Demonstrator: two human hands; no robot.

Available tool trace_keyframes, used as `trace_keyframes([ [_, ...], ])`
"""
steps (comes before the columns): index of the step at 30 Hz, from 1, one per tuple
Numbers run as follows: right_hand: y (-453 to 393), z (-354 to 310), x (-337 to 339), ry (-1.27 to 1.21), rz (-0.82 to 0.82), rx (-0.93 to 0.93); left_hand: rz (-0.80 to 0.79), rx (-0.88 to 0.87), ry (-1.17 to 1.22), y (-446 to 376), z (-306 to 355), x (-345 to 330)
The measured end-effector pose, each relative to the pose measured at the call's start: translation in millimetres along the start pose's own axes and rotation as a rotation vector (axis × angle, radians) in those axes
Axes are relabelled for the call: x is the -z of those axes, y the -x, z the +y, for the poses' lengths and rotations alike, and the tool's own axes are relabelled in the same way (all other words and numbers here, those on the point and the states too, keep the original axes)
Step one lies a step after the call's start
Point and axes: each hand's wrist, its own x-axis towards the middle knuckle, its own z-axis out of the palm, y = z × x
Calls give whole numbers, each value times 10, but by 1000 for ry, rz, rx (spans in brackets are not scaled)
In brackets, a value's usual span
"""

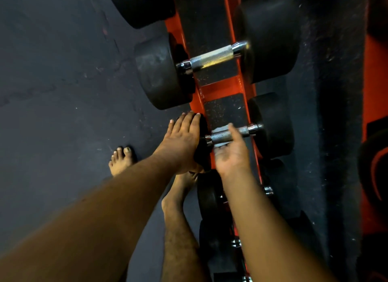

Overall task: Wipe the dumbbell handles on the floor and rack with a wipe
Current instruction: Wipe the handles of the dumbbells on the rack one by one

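Fingers (235, 132) of the right hand (231, 153) curl under the knurled steel handle (225, 135) of a small black dumbbell (270, 124) on the orange rack (222, 88) — no wipe shows. The left hand (180, 141) lies flat on its near head, fingers straight. Beyond sits a larger dumbbell (214, 57); bare feet (121, 160) stand on the dark floor (63, 72).

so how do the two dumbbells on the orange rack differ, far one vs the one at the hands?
The far dumbbell has bigger heads and a longer handle than the near dumbbell. The far one lies untouched; the left hand rests on the near one's head, and the right hand cups its handle. Both have black heads and knurled metal handles.
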Motion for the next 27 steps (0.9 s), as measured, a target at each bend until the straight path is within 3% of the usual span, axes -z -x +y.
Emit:
trace_keyframes([
  [4,-115,-242,95,-162,-60,153,13,-7,-15,-11,-25,-22],
  [8,-26,55,60,103,-94,13,10,-5,-21,-8,-12,-20],
  [13,162,289,156,79,104,56,20,-1,2,5,0,-15],
  [15,289,312,204,109,114,89,32,-3,5,2,-6,-29],
  [17,407,250,219,375,79,340,32,-2,1,-5,-16,-37],
  [20,291,-8,323,1016,16,1037,30,1,-9,-10,-19,-40],
  [21,172,-92,372,1224,-16,1164,31,-1,-12,-11,-19,-40],
  [24,-31,-48,485,1962,-129,1210,27,-2,-6,-4,-10,-36],
  [27,-86,145,722,2223,-333,1340,33,-4,-7,5,-13,-29],
])
